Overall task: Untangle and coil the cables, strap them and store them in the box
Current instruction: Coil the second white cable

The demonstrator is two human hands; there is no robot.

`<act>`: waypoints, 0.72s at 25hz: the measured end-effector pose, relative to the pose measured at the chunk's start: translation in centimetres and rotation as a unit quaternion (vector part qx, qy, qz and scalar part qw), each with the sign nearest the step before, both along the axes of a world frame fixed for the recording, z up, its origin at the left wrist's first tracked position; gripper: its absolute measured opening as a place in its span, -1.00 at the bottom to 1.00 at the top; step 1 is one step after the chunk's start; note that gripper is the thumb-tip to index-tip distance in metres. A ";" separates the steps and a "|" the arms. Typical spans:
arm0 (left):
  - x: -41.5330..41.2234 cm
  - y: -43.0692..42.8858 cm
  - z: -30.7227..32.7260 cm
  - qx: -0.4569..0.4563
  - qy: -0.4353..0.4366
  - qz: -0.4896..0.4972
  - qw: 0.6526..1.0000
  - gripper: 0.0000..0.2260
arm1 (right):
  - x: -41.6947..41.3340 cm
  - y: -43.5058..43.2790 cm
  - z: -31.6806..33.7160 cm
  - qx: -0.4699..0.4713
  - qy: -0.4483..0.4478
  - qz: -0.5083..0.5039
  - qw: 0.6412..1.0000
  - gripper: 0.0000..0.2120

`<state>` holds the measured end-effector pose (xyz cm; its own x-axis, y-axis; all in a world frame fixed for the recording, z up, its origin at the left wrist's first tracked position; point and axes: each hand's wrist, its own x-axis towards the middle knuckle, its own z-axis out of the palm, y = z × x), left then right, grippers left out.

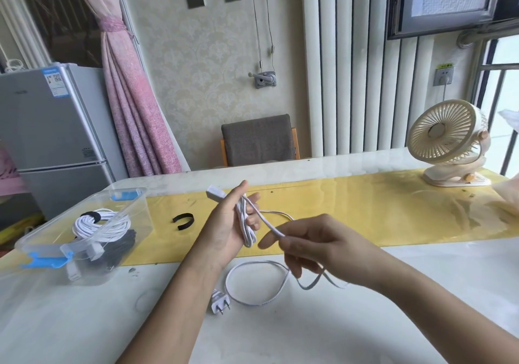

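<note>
Cable (248,236) loops held loosely in the left hand (224,226), right hand (311,243) pinching the slack; I fear the plug (220,303) dragging across the table (393,321) twists and spills them.

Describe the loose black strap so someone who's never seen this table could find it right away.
Find the yellow runner across the white table. Near its left end, between the clear box and the left hand, lies the black strap. It's a small open U lying alone, unlike the one wrapped round the white coil in the box.
</note>
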<state>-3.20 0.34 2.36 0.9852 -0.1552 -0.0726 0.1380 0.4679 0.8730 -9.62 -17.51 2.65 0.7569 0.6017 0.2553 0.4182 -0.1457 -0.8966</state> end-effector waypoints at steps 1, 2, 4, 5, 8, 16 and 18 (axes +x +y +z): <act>0.1 0.2 0.1 -0.038 -0.007 0.007 0.999 -0.66 | 0.0 0.4 -0.4 -0.020 -0.001 0.002 1.000 -0.78; 0.1 0.4 0.2 -0.072 -0.010 0.010 0.997 -0.73 | -0.1 0.6 -0.7 -0.040 -0.001 0.004 0.999 -0.78; 0.1 0.6 0.5 -0.124 -0.021 0.017 0.992 -0.79 | -0.3 1.0 -1.1 -0.086 -0.005 0.006 0.996 -0.77; 0.1 0.8 0.6 -0.148 -0.030 0.022 0.988 -0.80 | -0.3 1.1 -1.2 -0.110 -0.009 0.007 0.994 -0.77; 0.0 1.0 0.8 -0.168 -0.074 0.047 0.982 -0.97 | -0.3 1.2 -1.4 -0.174 -0.032 0.008 0.984 -0.74; 0.8 1.2 -0.4 0.137 -0.232 0.180 0.946 -0.45 | -0.7 1.1 -0.9 -0.219 -0.076 0.043 0.972 -0.72; 1.1 1.5 -0.4 0.153 -0.241 0.182 0.941 -0.34 | -0.8 1.1 -0.9 -0.228 -0.084 0.050 0.969 -0.72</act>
<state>-2.07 1.88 1.91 0.8991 0.1533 0.4100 -0.4291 0.1241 0.8947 -10.42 -16.44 1.73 0.6590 0.7497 0.0605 0.5860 -0.4613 -0.6662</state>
